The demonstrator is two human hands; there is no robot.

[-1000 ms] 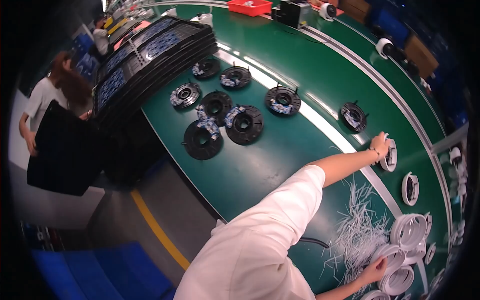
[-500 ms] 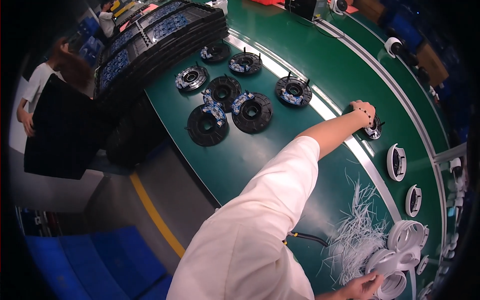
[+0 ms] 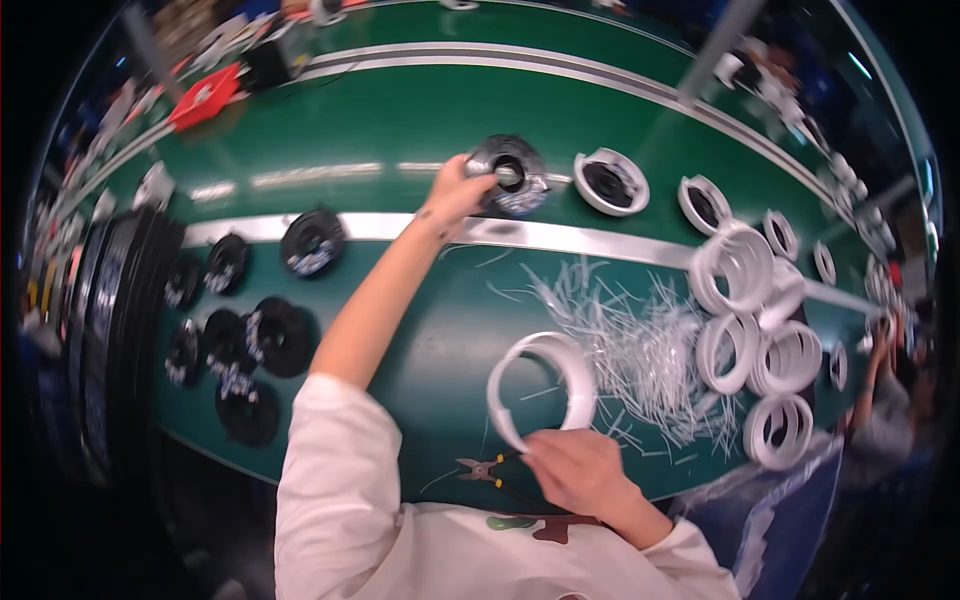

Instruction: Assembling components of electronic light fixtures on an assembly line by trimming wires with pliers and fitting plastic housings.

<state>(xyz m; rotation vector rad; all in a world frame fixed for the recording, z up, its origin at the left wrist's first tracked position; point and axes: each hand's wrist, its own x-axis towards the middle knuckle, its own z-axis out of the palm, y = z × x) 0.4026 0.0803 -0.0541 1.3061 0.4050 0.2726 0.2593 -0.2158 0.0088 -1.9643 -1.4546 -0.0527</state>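
A worker in a pale long-sleeved top is leaning over a green conveyor table, both arms stretched across it. The left hand is reaching far across the belt, its fingers closing around the rim of a round black-and-silver coil part that is sitting on the far side of a pale strip running the length of the table. The part is showing a dark centre hole and a shiny wound outer band. The right hand is gripping the near edge of a white plastic ring, fingers curled shut on it; the ring is lying flat on the near part of the table, thin-walled and open in the middle. Just left of that hand, a pair of small cutters is resting on the green surface. To the right, a heap of white trimmed strips is spreading across the belt, and beyond it more white rings are lying stacked. Similar black coil parts are waiting at the left.
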